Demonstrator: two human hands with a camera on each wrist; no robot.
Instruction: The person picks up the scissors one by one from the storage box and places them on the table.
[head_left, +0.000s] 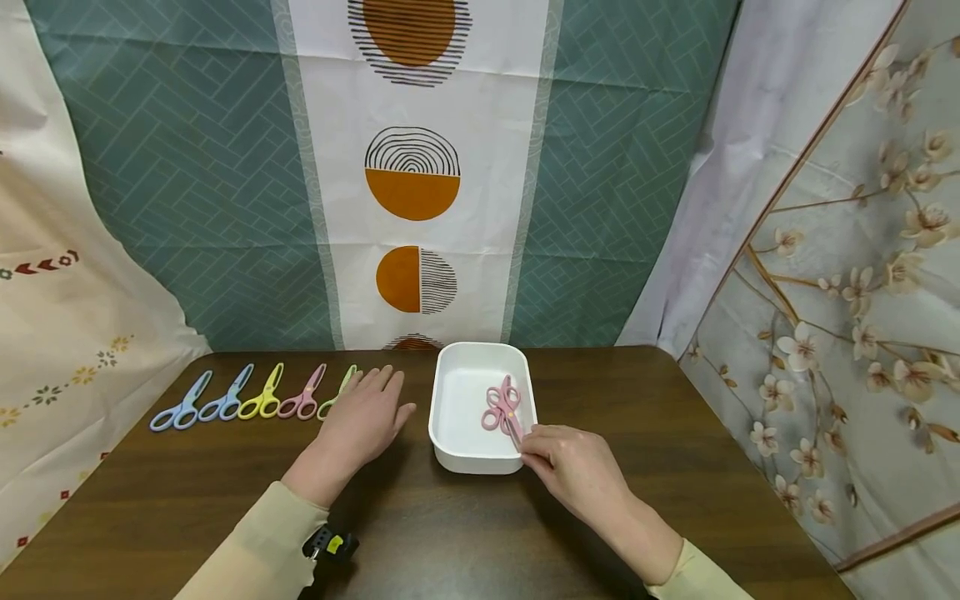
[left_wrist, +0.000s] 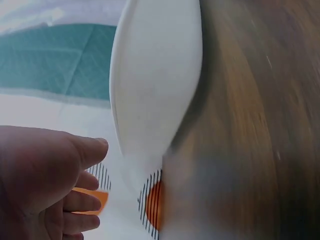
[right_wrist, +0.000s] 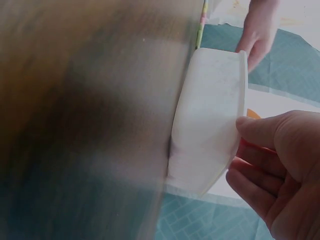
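At the near right corner of a white box [head_left: 480,462], my right hand [head_left: 573,467] grips the rim, thumb on the outside in the right wrist view. Inside the box lie pink scissors [head_left: 508,417], apparently two overlapping pairs, one blade pointing toward my right fingertips. My left hand [head_left: 360,417] is left of the box, its fingers loosely extended and holding nothing. Partly hidden behind it are green scissors [head_left: 324,411]; I cannot tell whether the hand touches them. The left wrist view shows the hand's relaxed fingers apart from the box wall.
Beyond the green pair, a row continues leftward with pink scissors [head_left: 300,404], yellow scissors [head_left: 262,400] and two blue pairs. All lie on the dark wooden table [head_left: 435,533]. Patterned curtains [head_left: 615,208] hang behind it, with a floral cloth [head_left: 840,333] at the right.
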